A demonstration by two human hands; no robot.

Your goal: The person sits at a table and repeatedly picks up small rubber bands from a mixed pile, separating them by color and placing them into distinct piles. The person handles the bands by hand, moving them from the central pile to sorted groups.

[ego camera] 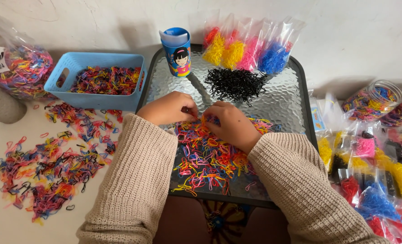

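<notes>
A heap of small mixed-colour elastic bands lies on a small glass-topped table. My left hand and my right hand rest at the far edge of that heap, fingertips close together and pinched on bands. Both arms wear beige knitted sleeves. Just beyond my hands sits a pile of black bands. At the table's back edge stand clear bags of sorted bands in yellow, pink, blue and red.
A blue cartoon-printed cup stands at the table's back left. A light-blue basket of bands, loose bands and a big bag lie left. Jars and filled bags crowd the right.
</notes>
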